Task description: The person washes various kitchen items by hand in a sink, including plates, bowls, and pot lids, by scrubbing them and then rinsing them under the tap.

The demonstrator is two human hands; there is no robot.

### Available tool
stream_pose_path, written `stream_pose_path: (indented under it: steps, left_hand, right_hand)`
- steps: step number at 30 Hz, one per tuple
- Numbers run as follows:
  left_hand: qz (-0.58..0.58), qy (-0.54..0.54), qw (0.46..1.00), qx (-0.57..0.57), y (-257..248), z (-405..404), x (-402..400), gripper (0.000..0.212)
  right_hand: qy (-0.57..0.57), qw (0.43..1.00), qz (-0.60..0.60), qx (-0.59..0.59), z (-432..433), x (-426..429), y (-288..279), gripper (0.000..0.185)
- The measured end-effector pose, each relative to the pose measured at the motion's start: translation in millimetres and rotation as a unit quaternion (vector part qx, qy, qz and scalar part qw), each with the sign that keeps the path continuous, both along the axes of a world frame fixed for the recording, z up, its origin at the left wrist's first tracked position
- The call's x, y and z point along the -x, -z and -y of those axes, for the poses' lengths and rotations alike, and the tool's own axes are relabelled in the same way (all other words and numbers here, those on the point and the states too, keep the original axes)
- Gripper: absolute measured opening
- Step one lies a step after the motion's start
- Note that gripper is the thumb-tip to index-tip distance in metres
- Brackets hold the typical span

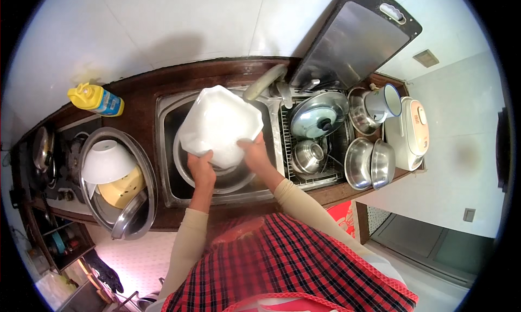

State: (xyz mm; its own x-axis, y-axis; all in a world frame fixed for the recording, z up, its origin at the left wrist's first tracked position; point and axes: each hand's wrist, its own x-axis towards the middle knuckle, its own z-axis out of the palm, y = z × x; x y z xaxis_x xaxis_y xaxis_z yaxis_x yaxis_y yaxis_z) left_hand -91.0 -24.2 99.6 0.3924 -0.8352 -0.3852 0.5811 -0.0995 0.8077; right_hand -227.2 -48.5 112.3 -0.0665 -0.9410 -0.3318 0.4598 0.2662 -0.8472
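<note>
A white angular-edged dish [222, 120] is held over the left sink basin, tilted, by both hands. My left hand [202, 169] grips its lower left edge, thumb on top. My right hand [255, 153] grips its lower right edge. Beneath the dish a round metal basin [230, 186] sits in the steel sink [167, 190], its middle largely hidden. The faucet [264, 83] stands behind, just right of the dish's upper edge. No running water can be made out.
Left, a large metal basin [152, 181] holds a white bowl [109, 159], a yellow dish [122, 188] and metalware. A yellow bottle [97, 100] stands behind it. Right are a rack with a glass lid [313, 122], metal bowls [358, 163], a cutting board [354, 39] and a rice cooker [413, 133].
</note>
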Motion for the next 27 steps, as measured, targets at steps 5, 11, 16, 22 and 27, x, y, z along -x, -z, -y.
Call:
stream_pose_path:
  steps: [5, 11, 16, 22, 27]
  left_hand:
    - [-0.037, 0.011, 0.999, -0.009, -4, -2, 8, 0.058]
    - [-0.059, 0.023, 0.997, -0.035, 0, -1, 3, 0.057]
    - [-0.090, 0.023, 0.993, -0.076, -1, 3, 3, 0.058]
    - [-0.075, 0.036, 0.993, -0.082, 2, 4, 3, 0.057]
    - [-0.076, 0.033, 0.994, -0.068, 7, 2, 2, 0.059]
  right_hand:
    - [0.051, 0.999, 0.010, 0.004, 0, -2, -1, 0.051]
    - [0.054, 0.998, -0.008, 0.033, -7, -2, -7, 0.050]
    - [0.047, 0.997, -0.014, 0.058, -6, 1, -13, 0.051]
    - [0.073, 0.997, -0.018, 0.019, -7, 0, -13, 0.048]
    - [0.099, 0.995, -0.004, 0.022, -8, -2, -10, 0.047]
